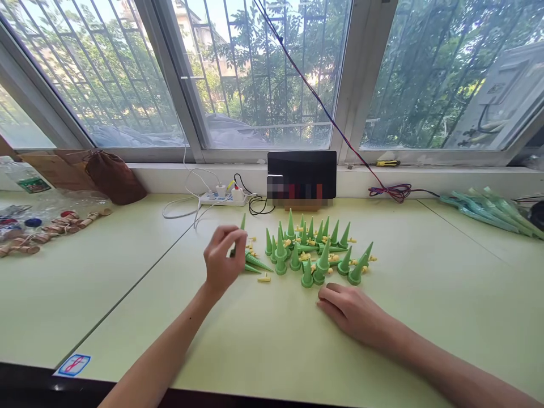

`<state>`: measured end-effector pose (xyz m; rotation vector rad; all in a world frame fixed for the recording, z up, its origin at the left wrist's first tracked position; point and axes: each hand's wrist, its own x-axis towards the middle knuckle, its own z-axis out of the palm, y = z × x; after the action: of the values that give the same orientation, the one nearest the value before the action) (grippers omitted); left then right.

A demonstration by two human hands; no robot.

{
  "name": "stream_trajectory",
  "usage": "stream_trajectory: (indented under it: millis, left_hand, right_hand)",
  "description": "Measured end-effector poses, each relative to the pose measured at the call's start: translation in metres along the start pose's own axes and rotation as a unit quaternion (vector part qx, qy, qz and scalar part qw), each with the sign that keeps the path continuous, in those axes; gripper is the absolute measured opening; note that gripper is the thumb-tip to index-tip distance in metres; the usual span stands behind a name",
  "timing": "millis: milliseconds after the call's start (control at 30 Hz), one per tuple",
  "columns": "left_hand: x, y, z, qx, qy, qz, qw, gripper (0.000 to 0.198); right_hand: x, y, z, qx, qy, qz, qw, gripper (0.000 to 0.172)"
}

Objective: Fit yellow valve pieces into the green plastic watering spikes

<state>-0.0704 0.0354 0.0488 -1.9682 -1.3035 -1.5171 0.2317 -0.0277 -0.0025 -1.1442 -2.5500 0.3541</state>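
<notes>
A green cone-shaped plant watering spike [243, 221] is pinched between the thumb and fingers of my left hand [225, 252], its tip pointing up; the fingers cover most of it. Below that hand, several green spikes [258, 262] lie on their sides. To the right stands a cluster of upright green spikes [280, 249], many with small yellow valves among them. One loose yellow valve [264, 279] lies in front. My right hand [346, 306] rests on the table with curled fingers, just in front of the cluster's near edge, and nothing shows in it.
A dark tablet [301, 175] on a wooden stand is behind the spikes, beside a power strip [223, 198] with cables. Wooden pieces with cords [55, 229] and a brown bag [114, 177] sit left. Green plastic bags [488, 209] and a bundled wire [391, 192] lie right.
</notes>
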Motion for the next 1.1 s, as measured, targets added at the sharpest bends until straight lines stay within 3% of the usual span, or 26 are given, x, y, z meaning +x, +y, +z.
stream_trajectory:
  millis: [67,167,300,433,600,1100]
  left_hand:
    - [-0.014,0.022,0.002,-0.069,-0.013,0.087,0.994,0.014]
    - [-0.036,0.049,0.004,-0.167,-0.087,0.195,0.963,0.015]
    - [-0.056,0.065,0.008,-0.19,-0.189,0.248,0.931,0.017]
    - [-0.062,0.065,0.014,-0.212,-0.258,0.214,0.918,0.019]
    - [-0.064,0.062,0.021,-0.243,-0.299,0.167,0.908,0.025]
    - [-0.068,0.062,0.022,-0.266,-0.317,0.028,0.91,0.041]
  right_hand:
    - [0.0,0.0,0.0,0.007,-0.001,0.003,1.0,0.02]
    - [-0.001,-0.001,0.001,0.016,0.0,0.005,1.0,0.012]
    - [-0.003,0.0,0.004,0.039,0.022,-0.011,0.999,0.012]
    - [-0.002,-0.001,0.005,0.066,0.039,-0.024,0.997,0.019]
    - [-0.002,-0.003,0.003,0.075,0.045,-0.034,0.996,0.023]
    - [-0.002,-0.003,0.002,0.066,0.048,-0.039,0.996,0.025]
